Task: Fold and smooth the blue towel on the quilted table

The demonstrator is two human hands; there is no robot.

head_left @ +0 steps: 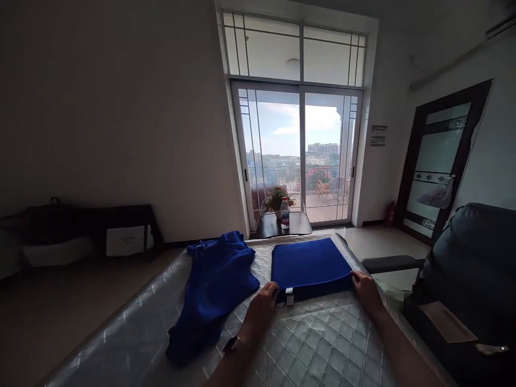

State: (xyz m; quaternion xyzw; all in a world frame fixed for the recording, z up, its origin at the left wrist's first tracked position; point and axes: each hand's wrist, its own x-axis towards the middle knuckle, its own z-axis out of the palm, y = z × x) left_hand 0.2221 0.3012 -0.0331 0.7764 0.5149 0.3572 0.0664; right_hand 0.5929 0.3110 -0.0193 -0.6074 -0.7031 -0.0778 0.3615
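A folded blue cloth garment (310, 262) lies on the quilted mattress (318, 338), with a small white label (289, 296) showing at its near edge. My left hand (263, 303) grips its near left corner, fingers closed on the fabric. At the near right corner, my right hand (366, 289) pinches the cloth between thumb and fingers. Left of the folded piece lies a second blue garment (215, 287), crumpled and spread out, apart from both hands.
Beyond the mattress stands a black table (296, 228) with a potted plant (277, 198) and a plastic bottle (285, 213). A dark armchair (471, 258) is close on the right. Sliding glass doors (300, 150) are behind; dark furniture (129, 220) stands along the left wall.
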